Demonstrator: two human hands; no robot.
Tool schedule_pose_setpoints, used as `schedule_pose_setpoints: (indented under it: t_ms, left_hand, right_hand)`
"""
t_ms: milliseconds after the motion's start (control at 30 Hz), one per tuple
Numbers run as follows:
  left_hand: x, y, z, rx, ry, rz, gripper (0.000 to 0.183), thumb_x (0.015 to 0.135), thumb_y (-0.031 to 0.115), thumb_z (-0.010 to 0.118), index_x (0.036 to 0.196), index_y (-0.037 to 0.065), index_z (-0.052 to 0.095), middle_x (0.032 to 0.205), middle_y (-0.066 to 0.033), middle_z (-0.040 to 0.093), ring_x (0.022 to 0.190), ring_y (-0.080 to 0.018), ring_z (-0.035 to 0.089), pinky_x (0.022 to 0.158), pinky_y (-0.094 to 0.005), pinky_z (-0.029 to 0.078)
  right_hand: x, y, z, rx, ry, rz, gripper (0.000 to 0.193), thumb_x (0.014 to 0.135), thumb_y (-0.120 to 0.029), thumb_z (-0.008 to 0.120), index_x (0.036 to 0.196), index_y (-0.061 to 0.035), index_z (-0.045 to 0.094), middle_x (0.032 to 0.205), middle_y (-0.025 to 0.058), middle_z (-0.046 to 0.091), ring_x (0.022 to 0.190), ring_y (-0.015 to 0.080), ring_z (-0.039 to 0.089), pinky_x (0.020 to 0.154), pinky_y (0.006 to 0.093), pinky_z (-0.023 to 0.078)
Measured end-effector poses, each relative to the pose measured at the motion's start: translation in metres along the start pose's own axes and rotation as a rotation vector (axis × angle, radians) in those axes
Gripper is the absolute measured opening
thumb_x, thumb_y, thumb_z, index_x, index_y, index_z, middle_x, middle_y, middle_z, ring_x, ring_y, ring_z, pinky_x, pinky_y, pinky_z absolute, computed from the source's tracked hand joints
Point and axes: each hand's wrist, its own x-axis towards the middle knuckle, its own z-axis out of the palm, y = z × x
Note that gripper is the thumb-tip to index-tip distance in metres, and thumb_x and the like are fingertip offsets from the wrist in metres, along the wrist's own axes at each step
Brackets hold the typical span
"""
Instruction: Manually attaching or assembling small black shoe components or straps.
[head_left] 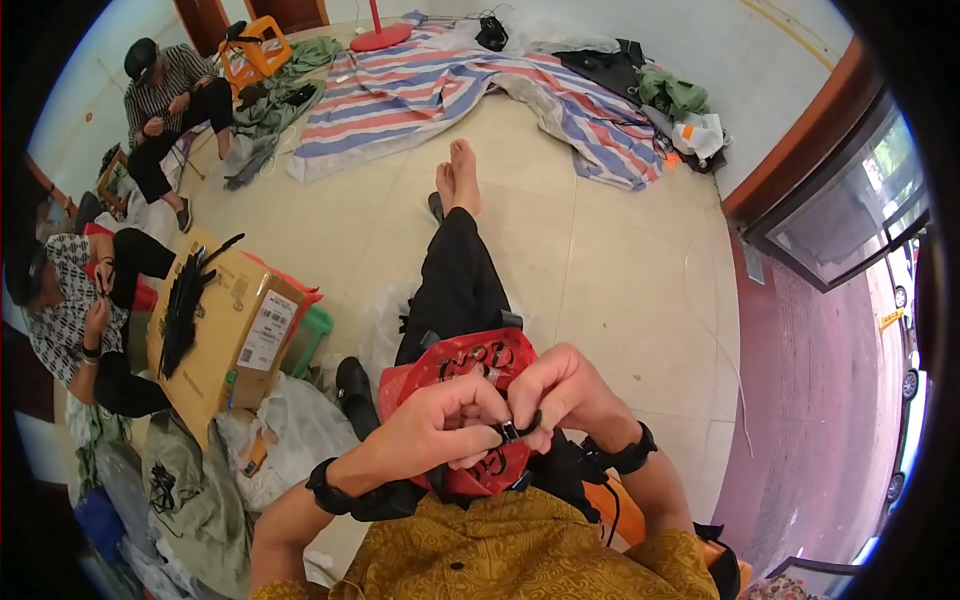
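L hand (452, 425) & R hand (552, 392) are both pinching a small blk buckle (510, 432) w/ thumbs & fingertips; it's sitting just below ctr of frame, a short blk strap (536, 424) curving off its R end. Blk wristbands (325, 488) are circling both wrists. Under the hands, a red bag (425, 372) w/ dark print is lying across the lap. Legs in blk trousers (450, 290) are stretching up thru ctr, bare feet (463, 178) pointing to top. Left of frame: cardboard box (232, 310) is holding a bundle of blk straps (182, 315) on top; clear plastic bags (312, 425) are lying near it. Co-worker (65, 310) at far L & another (170, 100) upper L are sitting, hands raised. Striped sheet (400, 105) is covering floor up top.
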Motion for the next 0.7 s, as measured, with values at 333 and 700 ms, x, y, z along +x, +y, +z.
schedule_pose_setpoints:
  t_ms: [333, 700]
  left_hand:
    - [-0.001, -0.014, 0.001, -0.099, -0.013, 0.014, 0.012, 0.079, 0.001, 0.056, 0.087, 0.001, 0.048, 0.070, -0.0030, 0.050, 0.055, -0.0069, 0.044, 0.048, -0.0200, 0.035]
    - [0.006, -0.025, 0.004, -0.151, -0.031, 0.081, 0.013, 0.080, 0.007, 0.058, 0.086, 0.001, 0.048, 0.072, -0.0030, 0.051, 0.056, -0.0070, 0.045, 0.049, -0.0199, 0.036]
  right_hand:
    - [-0.007, -0.014, 0.018, -0.116, 0.113, 0.222, 0.006, 0.068, 0.001, 0.062, 0.070, 0.0030, 0.057, 0.060, 0.0100, 0.059, 0.049, 0.0139, 0.059, 0.043, 0.0207, 0.047]
    - [-0.010, -0.031, 0.032, -0.320, 0.230, 0.303, 0.011, 0.064, -0.001, 0.066, 0.063, -0.0028, 0.055, 0.054, 0.0041, 0.057, 0.045, 0.0085, 0.055, 0.041, 0.0176, 0.043]
